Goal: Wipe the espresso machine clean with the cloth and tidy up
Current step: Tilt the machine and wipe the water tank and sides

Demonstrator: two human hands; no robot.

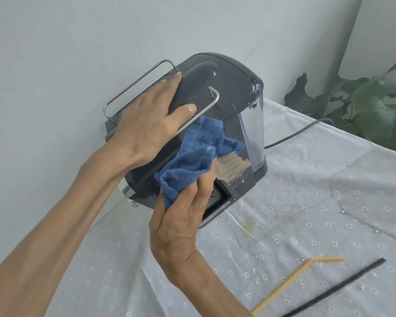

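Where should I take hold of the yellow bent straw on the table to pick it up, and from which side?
Pinch the yellow straw on its long straight stretch, coming from above. It lies flat on the tablecloth with bare cloth on both sides, and the black strip lies apart to its right. The short bent end near the top would probably swing if gripped, so the middle of the long part looks steadier.

The dark grey plastic espresso machine (215, 106) stands on the white flowered tablecloth (295, 216), close to the wall behind it. The left hand (146, 124) rests flat on its top, and the right hand (181, 216) holds the crumpled blue cloth (199, 156) against its side. The bent yellow straw (295, 282) and thin black strip (338, 287) lie in front to the right, with the big green leafy plant (364, 104) behind.
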